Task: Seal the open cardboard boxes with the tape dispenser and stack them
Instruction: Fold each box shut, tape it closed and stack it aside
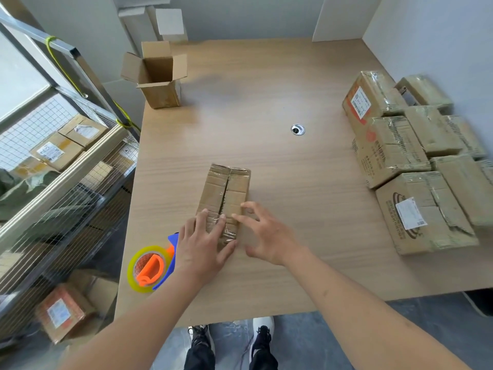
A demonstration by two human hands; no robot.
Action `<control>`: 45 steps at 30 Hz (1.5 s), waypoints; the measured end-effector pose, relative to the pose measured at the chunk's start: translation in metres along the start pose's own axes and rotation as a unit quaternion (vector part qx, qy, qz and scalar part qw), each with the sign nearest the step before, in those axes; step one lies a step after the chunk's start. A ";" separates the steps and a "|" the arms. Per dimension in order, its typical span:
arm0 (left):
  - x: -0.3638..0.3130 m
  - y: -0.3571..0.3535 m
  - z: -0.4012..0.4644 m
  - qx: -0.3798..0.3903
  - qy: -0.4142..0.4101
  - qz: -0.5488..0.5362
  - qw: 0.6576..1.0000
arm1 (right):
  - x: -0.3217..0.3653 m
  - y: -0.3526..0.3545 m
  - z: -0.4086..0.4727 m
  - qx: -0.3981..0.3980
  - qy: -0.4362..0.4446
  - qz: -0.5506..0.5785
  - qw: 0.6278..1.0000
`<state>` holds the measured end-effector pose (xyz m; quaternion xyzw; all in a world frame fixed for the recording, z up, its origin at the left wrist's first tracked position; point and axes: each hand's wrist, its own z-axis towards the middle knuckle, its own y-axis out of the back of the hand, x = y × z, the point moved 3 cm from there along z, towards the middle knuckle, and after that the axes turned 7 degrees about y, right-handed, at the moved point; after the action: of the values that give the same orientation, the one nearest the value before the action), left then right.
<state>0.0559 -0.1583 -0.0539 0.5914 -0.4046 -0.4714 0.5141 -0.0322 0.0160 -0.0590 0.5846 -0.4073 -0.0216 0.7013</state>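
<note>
While flaps need pinning shut, left hand [202, 244] presses flat w/ straight fingers on near end of narrow box [225, 198] mid-table; right hand [266, 236] hovers beside, fingers spread, holding nothing. Tape dispenser [152, 268] lies just left, w/in reach; open box [157, 76] waits at far corner, sealed boxes [416, 161] grouped right.

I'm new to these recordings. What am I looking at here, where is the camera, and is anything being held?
There is no machine: a camera worn on a person's head looks down at their two bare hands over a wooden table. The left hand presses flat on a long cardboard box whose top seam is only partly taped. The right hand hovers beside it, fingers spread, holding nothing. A tape dispenser lies at the left. An open box stands in the far corner, and taped boxes sit together on the right.
</note>
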 end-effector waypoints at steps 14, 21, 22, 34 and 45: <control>0.025 0.003 0.014 -0.018 -0.079 -0.021 0.996 | 0.022 -0.026 0.008 -0.108 -0.052 -0.034 0.992; 0.034 -0.004 0.021 -0.068 -0.108 -0.081 0.989 | 0.015 -0.027 0.008 -0.118 -0.046 -0.005 0.992; 0.037 -0.003 0.023 -0.068 -0.131 -0.094 0.984 | 0.010 -0.023 0.007 -0.111 -0.041 0.005 0.993; 0.045 -0.009 0.018 -0.101 -0.194 -0.175 0.960 | 0.014 -0.013 0.011 -0.114 -0.155 -0.003 0.981; 0.042 -0.002 0.010 -0.050 -0.174 -0.196 0.964 | 0.029 -0.016 0.018 -0.081 0.005 -0.120 0.989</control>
<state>0.0558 -0.2011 -0.0618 0.5419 -0.3395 -0.6782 0.3620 -0.0164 -0.0182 -0.0565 0.5705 -0.3273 -0.1360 0.7409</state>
